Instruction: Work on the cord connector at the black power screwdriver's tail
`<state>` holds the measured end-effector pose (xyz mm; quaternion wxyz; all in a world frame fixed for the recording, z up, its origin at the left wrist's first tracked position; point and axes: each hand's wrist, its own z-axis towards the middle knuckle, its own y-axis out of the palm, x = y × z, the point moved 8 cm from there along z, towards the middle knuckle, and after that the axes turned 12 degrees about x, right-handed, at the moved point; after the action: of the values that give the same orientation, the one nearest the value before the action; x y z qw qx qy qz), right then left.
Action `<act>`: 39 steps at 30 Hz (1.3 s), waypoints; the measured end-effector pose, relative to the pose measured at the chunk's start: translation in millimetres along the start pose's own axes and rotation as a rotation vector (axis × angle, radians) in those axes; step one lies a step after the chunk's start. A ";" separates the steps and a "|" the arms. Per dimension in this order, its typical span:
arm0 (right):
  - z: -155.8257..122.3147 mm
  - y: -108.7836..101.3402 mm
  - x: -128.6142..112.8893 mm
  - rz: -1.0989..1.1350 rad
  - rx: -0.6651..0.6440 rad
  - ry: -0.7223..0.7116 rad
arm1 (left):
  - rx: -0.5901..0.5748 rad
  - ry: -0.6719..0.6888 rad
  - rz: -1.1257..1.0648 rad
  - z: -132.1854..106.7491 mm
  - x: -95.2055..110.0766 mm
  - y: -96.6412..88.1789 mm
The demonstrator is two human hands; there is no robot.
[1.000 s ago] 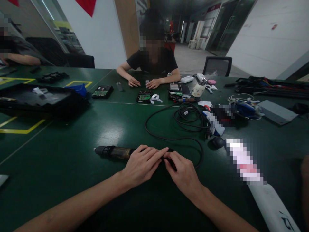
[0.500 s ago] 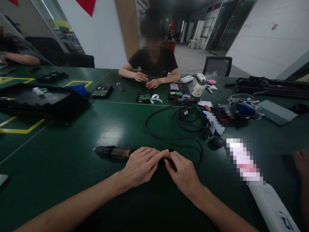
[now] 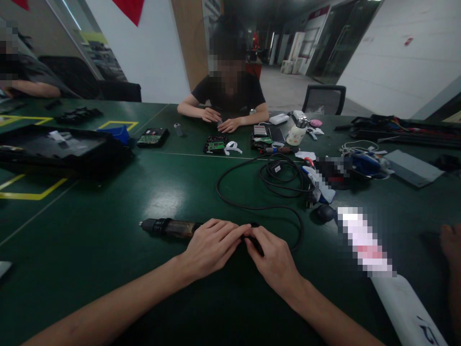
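Both hands have barely shifted since a second ago. The left hand (image 3: 211, 246) has its grip closed over the rear of the electric screwdriver (image 3: 169, 227), which lies on the counter (image 3: 108, 250) with its tip toward 9 o'clock. The right hand (image 3: 275, 259) pinches the black cable (image 3: 259, 207), which loops away toward 1 o'clock.

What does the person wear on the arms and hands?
Nothing shows. The left hand and right hand are without gloves, and I see no rings. Both forearms are uncovered to the picture's edge, with no sleeve, watch or bracelet.
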<state>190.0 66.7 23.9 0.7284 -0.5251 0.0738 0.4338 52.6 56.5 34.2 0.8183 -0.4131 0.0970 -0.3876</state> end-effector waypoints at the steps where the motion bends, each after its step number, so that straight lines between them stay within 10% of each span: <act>1: 0.2 -0.4 -0.2 0.003 0.003 0.001 | -0.009 0.001 -0.011 0.1 0.5 0.4; 39: -2.1 1.5 2.4 0.013 0.008 0.025 | -0.004 -0.030 -0.004 -0.4 -1.9 -0.3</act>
<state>191.2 66.4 20.6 0.7267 -0.5270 0.0881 0.4318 51.0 57.5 33.9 0.8181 -0.4205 0.0848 -0.3829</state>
